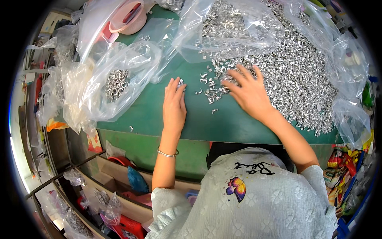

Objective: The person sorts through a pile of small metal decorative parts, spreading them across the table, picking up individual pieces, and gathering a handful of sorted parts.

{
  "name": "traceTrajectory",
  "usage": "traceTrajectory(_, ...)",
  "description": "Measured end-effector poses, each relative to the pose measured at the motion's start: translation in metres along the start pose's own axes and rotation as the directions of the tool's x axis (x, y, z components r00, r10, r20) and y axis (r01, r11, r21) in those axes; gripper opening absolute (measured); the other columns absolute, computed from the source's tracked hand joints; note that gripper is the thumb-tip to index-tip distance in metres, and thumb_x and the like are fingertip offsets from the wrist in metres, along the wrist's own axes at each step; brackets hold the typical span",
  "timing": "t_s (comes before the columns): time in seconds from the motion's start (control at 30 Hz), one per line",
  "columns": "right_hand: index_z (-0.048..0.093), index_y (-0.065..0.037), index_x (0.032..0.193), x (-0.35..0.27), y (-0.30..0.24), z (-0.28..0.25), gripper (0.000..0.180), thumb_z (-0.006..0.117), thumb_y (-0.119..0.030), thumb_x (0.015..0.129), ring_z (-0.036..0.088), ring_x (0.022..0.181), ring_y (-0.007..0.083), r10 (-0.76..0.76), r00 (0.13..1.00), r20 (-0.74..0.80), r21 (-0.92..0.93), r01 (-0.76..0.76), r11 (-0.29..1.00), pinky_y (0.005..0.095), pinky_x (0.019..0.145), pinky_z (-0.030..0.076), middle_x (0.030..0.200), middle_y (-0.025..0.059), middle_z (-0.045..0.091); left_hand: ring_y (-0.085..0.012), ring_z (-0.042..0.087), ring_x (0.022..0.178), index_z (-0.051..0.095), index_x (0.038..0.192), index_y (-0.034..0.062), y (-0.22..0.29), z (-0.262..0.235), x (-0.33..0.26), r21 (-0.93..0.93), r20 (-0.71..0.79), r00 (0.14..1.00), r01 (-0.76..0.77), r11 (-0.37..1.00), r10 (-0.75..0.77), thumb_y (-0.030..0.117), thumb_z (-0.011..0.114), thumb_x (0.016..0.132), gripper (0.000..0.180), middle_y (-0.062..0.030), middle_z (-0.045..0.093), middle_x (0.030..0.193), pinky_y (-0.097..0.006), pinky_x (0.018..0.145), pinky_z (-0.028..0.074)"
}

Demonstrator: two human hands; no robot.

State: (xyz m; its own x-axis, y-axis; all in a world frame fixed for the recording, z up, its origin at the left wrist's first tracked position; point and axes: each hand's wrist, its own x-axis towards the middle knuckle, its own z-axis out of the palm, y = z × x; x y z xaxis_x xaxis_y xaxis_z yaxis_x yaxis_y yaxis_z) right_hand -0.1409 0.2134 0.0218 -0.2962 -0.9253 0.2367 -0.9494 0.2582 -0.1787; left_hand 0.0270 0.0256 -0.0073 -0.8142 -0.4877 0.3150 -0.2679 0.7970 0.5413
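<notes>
A large heap of small, curved, silvery metal parts spreads over the right side of the green table. My right hand lies on the heap's near left edge, fingers spread and fingertips among the parts. Left of the heap, my left hand rests on the table with its fingers together and curled round a few metal parts. These show between the thumb and the fingertips; the palm is hidden. Between the hands lies a small loose cluster of parts, with single pieces around it.
A clear plastic bag holding similar parts sits open on the left. Clear plastic sheeting covers part of the heap. A pink basin stands at the back left. Below the table's front edge is a compartmented wooden drawer.
</notes>
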Motion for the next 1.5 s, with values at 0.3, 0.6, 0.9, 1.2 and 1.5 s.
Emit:
traceTrajectory(0.3,0.057,-0.012,0.119,0.007,-0.020,0.013,0.039,0.066,-0.018,0.082,0.038,0.131,0.0276,-0.044,0.999,-0.014,0.118,0.045,0.992,0.0536,0.107,0.024,0.131,0.0083,0.050,-0.0284,0.056,0.101,0.065,0.096,0.0036,0.036,0.008,-0.002,0.046,-0.005,0.992,-0.127,0.991,0.127,0.003,0.068,0.079,0.017,-0.0090,0.061,0.104,-0.041,0.089,0.040)
traceTrajectory(0.6,0.062,-0.007,0.108,0.032,-0.014,0.009,0.028,0.061,-0.007,0.080,0.041,0.127,0.0302,0.046,0.988,-0.150,0.214,-0.013,0.977,0.0550,0.106,0.022,0.125,0.0099,0.052,-0.0313,0.059,0.090,0.062,0.100,-0.0015,0.051,0.009,-0.014,-0.283,0.023,1.000,0.025,0.959,-0.020,-0.008,0.062,0.079,0.022,-0.0138,0.060,0.099,-0.036,0.076,0.048)
traceTrajectory(0.9,0.057,-0.016,0.125,0.009,-0.015,-0.010,0.039,0.062,-0.025,0.087,0.032,0.136,0.0266,-0.087,0.995,0.053,0.076,0.083,0.994,0.0579,0.108,0.023,0.136,0.0040,0.047,-0.0316,0.054,0.107,0.061,0.105,-0.0022,0.040,0.011,0.025,-0.084,-0.023,0.969,-0.247,0.966,0.245,-0.007,0.052,0.074,0.033,-0.0132,0.059,0.113,-0.038,0.087,0.043)
traceTrajectory(1.2,0.062,-0.014,0.114,-0.030,-0.009,-0.011,0.033,0.065,-0.017,0.081,0.034,0.135,0.0281,-0.002,0.998,0.062,0.030,0.000,1.000,0.0539,0.107,0.027,0.133,0.0073,0.048,-0.0294,0.056,0.094,0.064,0.100,-0.0009,0.031,-0.004,0.001,-0.037,0.073,0.990,-0.116,0.993,0.118,-0.004,0.061,0.078,0.022,-0.0108,0.059,0.102,-0.038,0.082,0.045)
traceTrajectory(1.5,0.063,-0.011,0.112,-0.029,-0.022,-0.003,0.031,0.065,-0.020,0.082,0.035,0.134,0.0259,-0.092,0.992,0.088,0.031,0.089,0.996,0.0534,0.106,0.027,0.130,0.0062,0.051,-0.0299,0.054,0.092,0.061,0.101,-0.0004,0.034,-0.011,-0.012,-0.062,0.090,0.995,-0.023,0.998,0.029,-0.001,0.067,0.078,0.024,-0.0124,0.056,0.101,-0.038,0.080,0.045)
